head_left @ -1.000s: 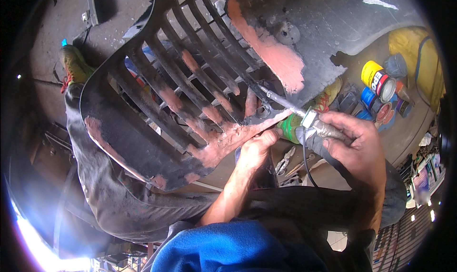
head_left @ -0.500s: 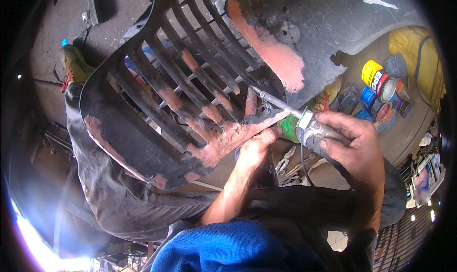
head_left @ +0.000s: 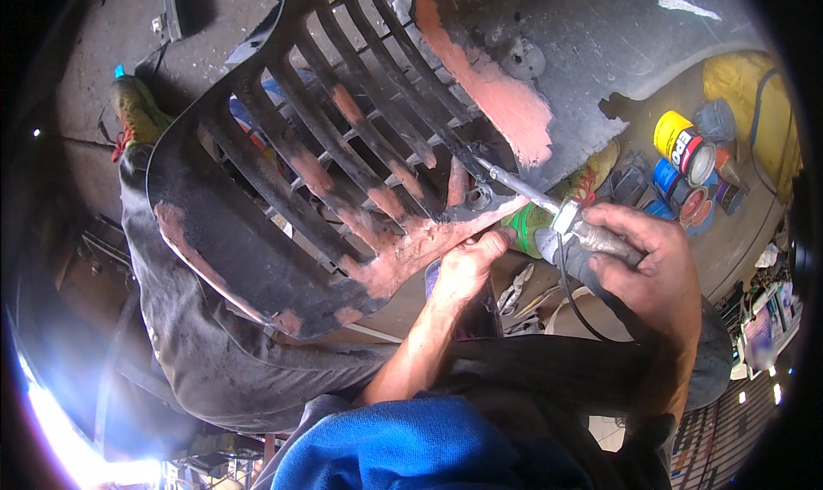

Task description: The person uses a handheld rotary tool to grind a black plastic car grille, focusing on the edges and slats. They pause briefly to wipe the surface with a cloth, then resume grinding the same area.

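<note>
Right hand (head_left: 647, 258) is wrapped around the fat silvery handle of a soldering iron (head_left: 530, 190), with its thumb and fingers bent snugly about it. Its long metal rod slants up and to the left, and its tip is by the end of a black bar (head_left: 447, 132); I cannot tell if the two touch. A thin black cord (head_left: 567, 288) hangs down from the tool in a curve. The left hand (head_left: 467, 267) grips the edge of a black car grille (head_left: 214, 207), its thumb lying right beside a patch of pink filler (head_left: 411, 254). The grille sits above the person's dark trousers (head_left: 197, 361), in the middle of the view and to its left. More pink patches dot its bars and its rim. Up and to the right of it is a big dark panel (head_left: 591, 53), with a wide pink strip along one side. Over on the right, a yellow can (head_left: 670, 134) and a blue can (head_left: 665, 176) are close together. A yellow-green shoe (head_left: 137, 113) with red laces is far to the left, and blue cloth (head_left: 386, 447) fills the bottom.
</note>
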